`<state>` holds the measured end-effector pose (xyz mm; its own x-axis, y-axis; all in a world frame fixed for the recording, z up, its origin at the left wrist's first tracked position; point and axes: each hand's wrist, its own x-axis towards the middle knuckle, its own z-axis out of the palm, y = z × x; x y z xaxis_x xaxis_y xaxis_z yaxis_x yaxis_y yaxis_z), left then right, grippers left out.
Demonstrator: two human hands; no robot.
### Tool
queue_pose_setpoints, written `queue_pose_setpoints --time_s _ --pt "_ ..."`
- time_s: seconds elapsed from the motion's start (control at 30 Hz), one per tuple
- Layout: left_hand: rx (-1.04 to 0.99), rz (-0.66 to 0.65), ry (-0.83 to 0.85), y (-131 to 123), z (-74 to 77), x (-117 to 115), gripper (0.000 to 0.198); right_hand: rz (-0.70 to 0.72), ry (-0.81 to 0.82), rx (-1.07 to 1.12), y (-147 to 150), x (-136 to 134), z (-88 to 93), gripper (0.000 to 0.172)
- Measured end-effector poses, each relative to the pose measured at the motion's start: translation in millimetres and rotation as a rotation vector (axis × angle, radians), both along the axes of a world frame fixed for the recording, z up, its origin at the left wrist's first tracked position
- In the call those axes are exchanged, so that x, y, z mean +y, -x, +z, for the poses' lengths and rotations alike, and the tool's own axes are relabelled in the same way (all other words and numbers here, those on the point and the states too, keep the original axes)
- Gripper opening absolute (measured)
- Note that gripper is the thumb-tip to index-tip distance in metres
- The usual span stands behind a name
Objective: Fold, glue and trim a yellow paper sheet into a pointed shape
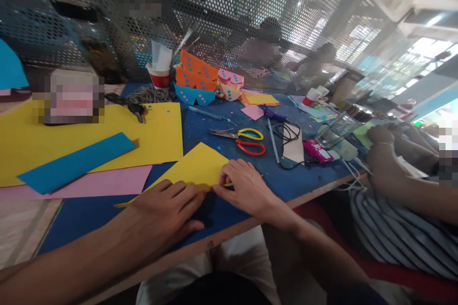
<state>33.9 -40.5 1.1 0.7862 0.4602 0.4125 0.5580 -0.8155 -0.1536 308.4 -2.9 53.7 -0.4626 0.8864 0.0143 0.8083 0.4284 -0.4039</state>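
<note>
Near edge first: light trousers (246,252) under the wooden rim of the blue tabletop (86,212). Left hand (175,207) lies on the near edge of the folded yellow paper (200,162), fingers bent over it, thumb out to the side; can't tell if it grips or only presses. Right hand (246,183) has thumb and curled fingers pinching that same edge, fingertips just beside the left's. Paper sits on the blue top in front of the person, peak pointing away. Left of it: blue strip (77,162) lying across a big yellow sheet (157,133), pink sheet (121,180) partly underneath. Just beyond the paper: scissors (236,136), blades spread slightly, pointing left, one yellow and one red handle. To their right, a clear stick (273,140), black cable (286,138) over a pale card, pink device (318,151). Co-worker's arm (400,178) at far right, held hand unclear. Further out: keys (137,110) on the yellow sheet, tangled string, red-and-white cup (158,76), orange paper pieces (196,78) with small blue squares stuck on. Perforated metal screen (222,19) behind everything.
</note>
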Motion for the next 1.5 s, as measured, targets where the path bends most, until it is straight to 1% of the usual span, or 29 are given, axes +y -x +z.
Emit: queue_pose_setpoints --time_s 0.1,0.2,0.33,0.5,0.63,0.77,0.97,1.03,1.13,1.23,1.3,1.43,1.5 --pt "-0.009 0.039 0.049 -1 0.7 -3 0.043 -0.016 -0.034 -0.009 5 -3 -4.1 0.023" --pt "-0.007 0.046 0.07 -1 0.5 -5 0.043 -0.005 -0.044 0.018 8 -4 -8.2 0.02" --pt "-0.013 0.043 0.067 1 -2.1 -3 0.043 -0.004 -0.039 0.046 7 -4 -10.1 0.02" --pt "-0.012 -0.035 0.042 7 -6.4 3 0.045 -0.021 0.004 0.063 4 -3 -9.8 0.019" --pt "-0.006 0.007 0.064 7 -7.7 2 0.043 -0.023 0.007 0.08 2 -3 -10.2 0.02" --pt "-0.057 0.007 0.08 6 -8.3 1 0.041 -0.031 0.006 0.081 -1 -2 -8.6 0.021" --pt "-0.032 -0.027 0.037 7 -5.1 3 0.044 -0.087 -0.008 0.087 -13 -1 -7.2 0.022" --pt "-0.038 -0.013 0.039 5 -4.4 2 0.043 -0.093 -0.022 0.095 -18 -1 -8.0 0.024" --pt "-0.063 0.017 0.045 4 -6.6 -1 0.039 -0.106 -0.022 0.097 -25 0 -8.4 0.023" --pt "-0.052 0.048 0.076 5 -10.7 -3 0.04 -0.116 -0.002 0.086 -32 1 -7.8 0.022" --pt "-0.038 0.034 0.079 7 -12.0 -2 0.042 -0.123 0.007 0.08 -37 2 -7.9 0.022" --pt "-0.003 0.0 0.074 11 -8.4 2 0.043 -0.142 0.011 0.102 -50 4 -9.6 0.024" --pt "0.01 0.014 0.085 12 -5.2 2 0.043 -0.147 0.012 0.121 -55 4 -10.4 0.024"
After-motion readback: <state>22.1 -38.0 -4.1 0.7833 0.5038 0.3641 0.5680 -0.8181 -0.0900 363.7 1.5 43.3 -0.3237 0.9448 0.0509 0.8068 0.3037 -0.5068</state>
